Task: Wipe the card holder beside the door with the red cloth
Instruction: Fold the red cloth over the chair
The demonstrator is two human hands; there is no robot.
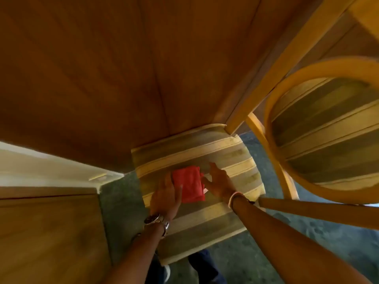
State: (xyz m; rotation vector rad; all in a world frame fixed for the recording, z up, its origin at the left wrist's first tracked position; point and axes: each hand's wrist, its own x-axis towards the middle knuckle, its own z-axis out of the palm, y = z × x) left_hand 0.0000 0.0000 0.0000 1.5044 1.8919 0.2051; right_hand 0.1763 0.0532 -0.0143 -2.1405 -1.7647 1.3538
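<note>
Two hands on a folded red cloth, lying on the striped seat cushion of a chair pushed against a wooden panel. Left hand at the cloth's left edge, fingers loosely curved along it, thumb resting on the red fabric; touching, not yet clamped. Right hand at the right edge, fingers spread and relaxed, tips at the folds; whether any fold is pinched, impossible to tell. Wristwatch on the left wrist, thin band on the right. Second chair at the far right, over green carpet.

No card holder in view; no door clearly identifiable either, so the target's location cannot be given from here.

Likely step in hand: picking up the cloth. Best done by gathering the folds into one hand, keeping the pad compact with a flat clean face outward, rather than dragging it across the cushion and letting it fall open. Then a turn toward the door, free hand left available for steadying.

No brands, labels or legible writing anywhere; watch face too small and blurred to read.
</note>
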